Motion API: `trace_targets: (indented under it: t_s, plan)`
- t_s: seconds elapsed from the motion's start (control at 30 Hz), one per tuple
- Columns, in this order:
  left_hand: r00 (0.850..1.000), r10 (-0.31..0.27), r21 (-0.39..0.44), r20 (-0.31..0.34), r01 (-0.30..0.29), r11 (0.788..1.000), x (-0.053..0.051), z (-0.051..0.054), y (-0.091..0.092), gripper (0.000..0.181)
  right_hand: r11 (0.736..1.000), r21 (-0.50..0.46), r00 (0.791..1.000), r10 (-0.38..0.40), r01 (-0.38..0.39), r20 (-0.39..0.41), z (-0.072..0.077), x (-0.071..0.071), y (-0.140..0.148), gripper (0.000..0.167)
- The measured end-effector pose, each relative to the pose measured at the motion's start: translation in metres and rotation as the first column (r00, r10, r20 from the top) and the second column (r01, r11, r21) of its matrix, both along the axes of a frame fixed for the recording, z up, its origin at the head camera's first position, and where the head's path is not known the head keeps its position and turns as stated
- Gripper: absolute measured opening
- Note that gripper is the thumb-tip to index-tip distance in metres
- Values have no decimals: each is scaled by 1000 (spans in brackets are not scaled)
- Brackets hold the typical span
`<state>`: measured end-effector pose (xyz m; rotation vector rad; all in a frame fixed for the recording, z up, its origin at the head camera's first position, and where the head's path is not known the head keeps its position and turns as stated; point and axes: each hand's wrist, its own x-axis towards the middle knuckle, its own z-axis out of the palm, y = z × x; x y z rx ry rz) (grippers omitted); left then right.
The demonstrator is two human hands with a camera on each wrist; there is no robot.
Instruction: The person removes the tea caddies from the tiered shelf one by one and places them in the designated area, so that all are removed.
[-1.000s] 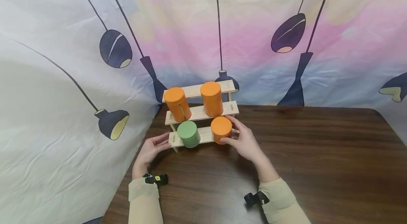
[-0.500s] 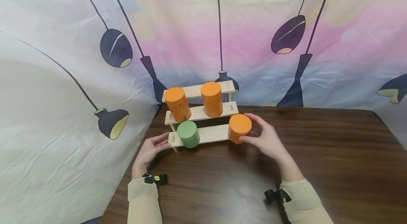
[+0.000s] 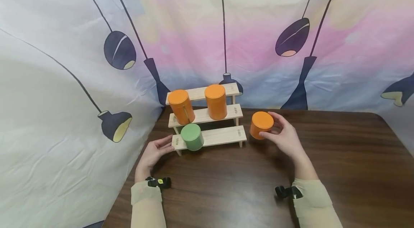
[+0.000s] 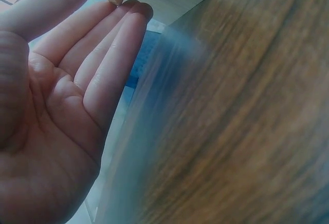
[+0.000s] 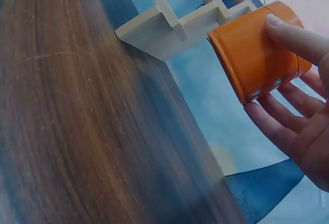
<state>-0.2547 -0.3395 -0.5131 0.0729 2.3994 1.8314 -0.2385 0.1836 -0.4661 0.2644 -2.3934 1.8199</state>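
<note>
Thumb and fingers of my right hand (image 3: 287, 138) (image 5: 308, 126) grip a short orange can (image 3: 261, 123) (image 5: 259, 52), held to the right of a three-tier wooden rack (image 3: 223, 136) (image 5: 139, 31). At the rack's left end, my left hand (image 3: 155, 156) (image 4: 67, 90) pinches the lowest tier between thumb and fingers. A short green can (image 3: 192, 137) stands on that tier, close to the left hand. Two taller orange cans (image 3: 182, 107) (image 3: 216, 102) stand on the middle tier, left and centre-right.
The rack stands on a dark wooden table (image 3: 207, 192) at its back left. A cloth printed with hanging lamps (image 3: 252, 41) rises behind the table and along its left side.
My right hand has carried the short orange can rightward, off the lowest tier and past the rack's right end. The left hand has kept its place.
</note>
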Motion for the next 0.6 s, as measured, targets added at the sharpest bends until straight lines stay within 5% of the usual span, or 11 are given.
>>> trace_targets:
  t_s: [0.6]
  plan:
    - [1000, 7, -2, 11, -7, 1000, 0, 3, 1, 64, 996, 28, 996, -85, 84, 35, -28, -21, -2, 89]
